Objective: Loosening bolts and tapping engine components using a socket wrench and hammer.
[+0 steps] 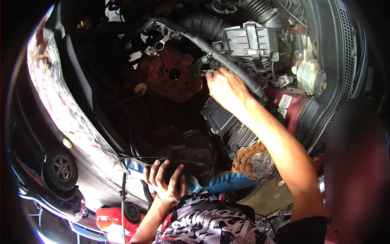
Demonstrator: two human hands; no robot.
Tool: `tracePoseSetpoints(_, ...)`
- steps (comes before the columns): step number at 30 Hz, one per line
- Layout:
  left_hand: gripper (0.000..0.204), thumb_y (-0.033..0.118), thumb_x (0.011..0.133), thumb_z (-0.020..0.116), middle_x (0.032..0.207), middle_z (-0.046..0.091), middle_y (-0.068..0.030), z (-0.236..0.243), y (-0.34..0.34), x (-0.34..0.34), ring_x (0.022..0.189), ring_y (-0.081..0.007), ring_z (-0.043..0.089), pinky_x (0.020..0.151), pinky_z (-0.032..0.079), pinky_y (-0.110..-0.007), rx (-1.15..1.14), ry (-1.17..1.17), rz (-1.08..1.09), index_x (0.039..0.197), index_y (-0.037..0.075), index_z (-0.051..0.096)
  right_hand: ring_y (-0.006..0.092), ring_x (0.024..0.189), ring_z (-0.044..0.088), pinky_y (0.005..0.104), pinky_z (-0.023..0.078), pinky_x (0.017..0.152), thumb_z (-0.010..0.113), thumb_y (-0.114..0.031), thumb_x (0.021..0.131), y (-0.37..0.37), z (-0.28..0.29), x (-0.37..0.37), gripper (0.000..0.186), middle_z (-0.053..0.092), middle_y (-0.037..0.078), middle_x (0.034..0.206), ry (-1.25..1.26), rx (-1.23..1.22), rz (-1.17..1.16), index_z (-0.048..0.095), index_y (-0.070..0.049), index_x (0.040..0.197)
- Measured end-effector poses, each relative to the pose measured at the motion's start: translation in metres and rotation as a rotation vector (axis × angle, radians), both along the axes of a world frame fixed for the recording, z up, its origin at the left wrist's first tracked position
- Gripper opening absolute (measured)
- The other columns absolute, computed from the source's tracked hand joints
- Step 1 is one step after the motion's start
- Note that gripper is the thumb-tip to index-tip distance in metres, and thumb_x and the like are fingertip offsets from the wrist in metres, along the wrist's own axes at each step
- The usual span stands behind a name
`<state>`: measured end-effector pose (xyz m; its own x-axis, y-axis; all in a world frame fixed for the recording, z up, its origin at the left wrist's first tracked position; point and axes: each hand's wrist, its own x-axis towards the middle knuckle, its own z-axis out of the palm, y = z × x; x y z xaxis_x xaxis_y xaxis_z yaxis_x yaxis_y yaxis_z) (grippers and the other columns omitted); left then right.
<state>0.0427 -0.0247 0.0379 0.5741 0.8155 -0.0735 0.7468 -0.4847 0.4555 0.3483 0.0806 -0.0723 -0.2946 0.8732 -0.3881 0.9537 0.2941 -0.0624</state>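
While your right hand (225,87) grips the ribbed black hose (227,65) deep in the engine bay, your left hand (166,181) clutches a dark object at the bay's lower edge. The hose looks still clipped in place, so the work seems early.

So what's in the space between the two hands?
In the head view, a dark ribbed engine part lies between the right hand, up on the ribbed hose, and the left hand.

Bare forearms — black-and-white patterned shirt (211,223); dark sleeve (304,229).
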Motion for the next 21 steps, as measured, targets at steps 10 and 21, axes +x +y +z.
tracePoseSetpoints(10,0.025,0.026,0.083,0.062,0.13,0.053,-0.0152,-0.001,0.001,0.001,0.127,-0.0366,0.044,0.112,0.023,-0.055,-0.007,-0.059,0.009,0.104,0.019,0.072,0.0327,0.053,0.067,0.0422,0.057,0.056,0.062,-0.025,0.084,0.019,-0.001,-0.01,0.032,0.063,0.019,0.057,0.187,0.028,-0.291,0.066,0.0,0.064)
tracePoseSetpoints(21,0.029,0.025,0.078,0.065,0.13,0.054,-0.0125,-0.006,0.0,-0.001,0.127,-0.0354,0.046,0.113,0.023,-0.054,-0.025,-0.09,0.044,0.106,0.022,0.072,0.0355,0.055,0.067,0.0445,0.057,0.058,0.06,-0.025,0.083,0.027,0.004,-0.018,0.033,0.064,0.022,0.059,0.083,-0.055,-0.417,0.069,0.0,0.064)
